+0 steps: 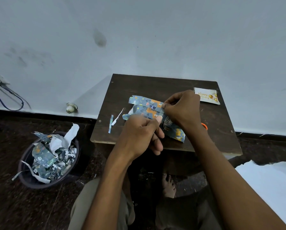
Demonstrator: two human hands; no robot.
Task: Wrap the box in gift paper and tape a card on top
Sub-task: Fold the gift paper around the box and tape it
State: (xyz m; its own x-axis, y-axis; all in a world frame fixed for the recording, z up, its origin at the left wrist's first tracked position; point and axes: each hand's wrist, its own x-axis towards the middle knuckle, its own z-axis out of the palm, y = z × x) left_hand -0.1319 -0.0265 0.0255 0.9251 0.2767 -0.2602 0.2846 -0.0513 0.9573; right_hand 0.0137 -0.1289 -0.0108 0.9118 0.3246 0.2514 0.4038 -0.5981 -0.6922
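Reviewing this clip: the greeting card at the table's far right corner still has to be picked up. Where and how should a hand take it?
The card lies flat on the table, apart from the gift paper and both hands. Probably best taken with the right hand, by the near long edge: slide it a little, lift that edge, then pinch it between thumb and fingers. Its flat, thin shape leaves nothing else to grip.

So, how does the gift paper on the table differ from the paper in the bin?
The gift paper on the table is one folded piece, pinched by both hands. The paper in the bin is torn, crumpled scraps, untouched. Both show the same blue and orange print.
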